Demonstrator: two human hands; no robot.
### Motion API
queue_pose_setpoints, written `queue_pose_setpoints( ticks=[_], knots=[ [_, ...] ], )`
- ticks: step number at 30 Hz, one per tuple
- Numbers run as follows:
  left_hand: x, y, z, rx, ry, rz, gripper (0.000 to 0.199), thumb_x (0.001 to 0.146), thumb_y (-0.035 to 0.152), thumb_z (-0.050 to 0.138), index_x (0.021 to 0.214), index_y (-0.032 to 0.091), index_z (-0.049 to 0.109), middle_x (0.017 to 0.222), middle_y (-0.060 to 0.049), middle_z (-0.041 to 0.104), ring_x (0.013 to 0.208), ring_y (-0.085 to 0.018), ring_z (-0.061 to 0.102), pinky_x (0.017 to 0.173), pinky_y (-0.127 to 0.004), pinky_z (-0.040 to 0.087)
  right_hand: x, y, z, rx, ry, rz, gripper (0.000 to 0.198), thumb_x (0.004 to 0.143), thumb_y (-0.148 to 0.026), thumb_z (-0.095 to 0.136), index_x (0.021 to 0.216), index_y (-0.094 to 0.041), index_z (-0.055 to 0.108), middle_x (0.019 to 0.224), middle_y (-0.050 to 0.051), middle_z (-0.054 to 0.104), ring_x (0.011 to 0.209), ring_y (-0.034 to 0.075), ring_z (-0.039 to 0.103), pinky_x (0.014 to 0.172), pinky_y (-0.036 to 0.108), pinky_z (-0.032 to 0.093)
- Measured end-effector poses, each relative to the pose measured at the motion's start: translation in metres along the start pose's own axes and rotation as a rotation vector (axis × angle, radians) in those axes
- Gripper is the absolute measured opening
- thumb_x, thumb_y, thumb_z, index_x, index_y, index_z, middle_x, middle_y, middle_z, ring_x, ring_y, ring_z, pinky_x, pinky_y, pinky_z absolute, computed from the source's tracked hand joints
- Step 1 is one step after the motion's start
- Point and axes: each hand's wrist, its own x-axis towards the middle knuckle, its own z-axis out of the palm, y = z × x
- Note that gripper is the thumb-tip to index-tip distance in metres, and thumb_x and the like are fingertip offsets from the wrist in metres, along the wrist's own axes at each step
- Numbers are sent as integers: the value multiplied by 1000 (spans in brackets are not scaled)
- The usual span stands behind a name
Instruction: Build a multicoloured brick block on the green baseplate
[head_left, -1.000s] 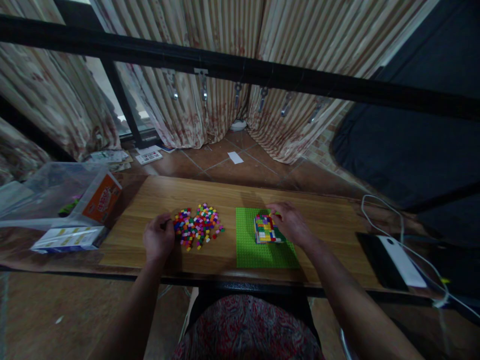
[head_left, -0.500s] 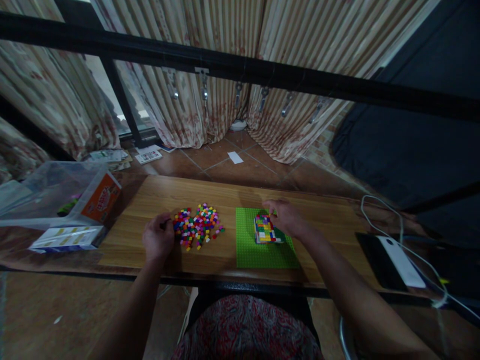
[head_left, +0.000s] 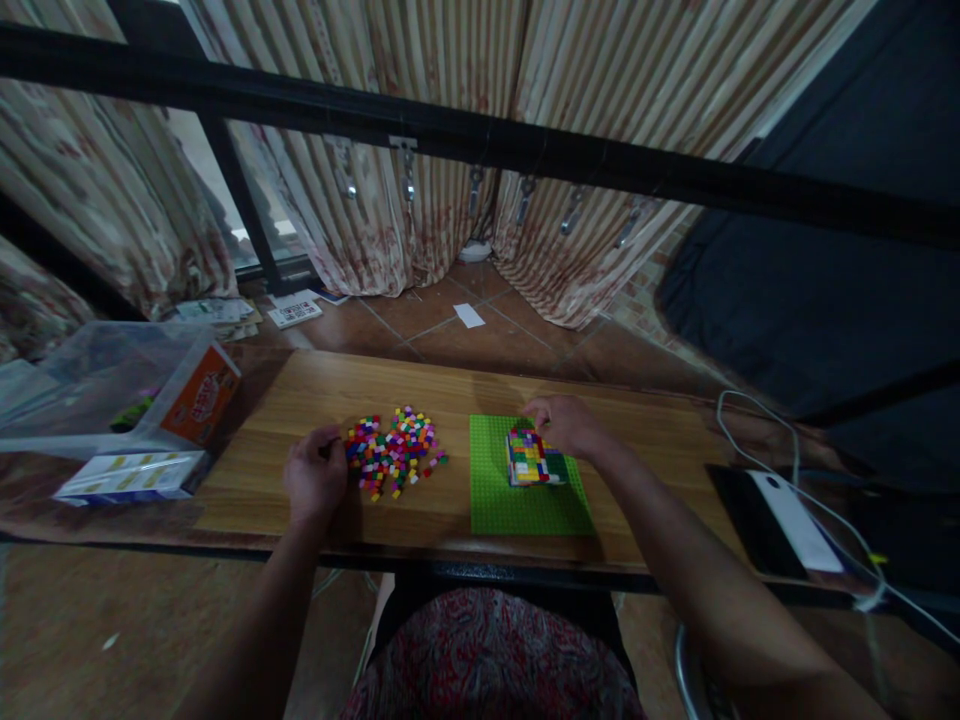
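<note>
A green studded baseplate (head_left: 491, 505) lies on the wooden board, and a small block-shaped build of multicoloured bricks (head_left: 527, 462) stands on it. Over the build's far right corner is my right hand (head_left: 574, 428), its fingers drawn together in a pinch. Whatever they hold, if anything, is too small to make out. To the left, a loose pile of small coloured bricks (head_left: 397, 455) is spread on the board. My left hand (head_left: 316, 475) rests at the pile's left edge with thumb and fingers curled together; I cannot see what is between them.
A clear plastic bin (head_left: 112, 400) with an orange label and a white box (head_left: 135, 476) stand at the left. On the right lie a white device (head_left: 796, 520) on a dark pad and a white cable (head_left: 799, 450). A black rail (head_left: 480, 125) crosses above the wooden board (head_left: 300, 390).
The view has shifted very slightly. Both hands stay in nearly the same places, the left by the pile and the right at the build.
</note>
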Motion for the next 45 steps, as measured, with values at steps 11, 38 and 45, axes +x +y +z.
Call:
queue_pose_setpoints(
  ticks=[11, 38, 45],
  knots=[
    [0, 2, -1, 14, 5, 17, 28, 79, 31, 51, 95, 17, 70, 95, -10, 72, 88, -24, 66, 83, -36, 53, -6, 15, -5, 190, 44, 39, 41, 72, -9, 65, 112, -16, 67, 93, 6, 76, 82, 18, 69, 79, 30, 51],
    [-6, 3, 3, -29, 30, 7, 22, 79, 23, 52, 92, 18, 70, 93, -7, 73, 90, -21, 65, 86, -34, 51, -17, -125, 98, 376, 201, -362, 24, 88, -11, 53, 90, -23, 74, 91, 5, 68, 91, 20, 60, 84, 34, 46],
    [-5, 3, 4, -37, 31, 4, 21, 79, 22, 52, 91, 19, 69, 91, -7, 72, 90, -21, 65, 86, -34, 51, 0, -131, 105, 259, 154, -506, 25, 88, -10, 55, 90, -24, 76, 88, 6, 65, 91, 21, 54, 82, 34, 44]
  ],
)
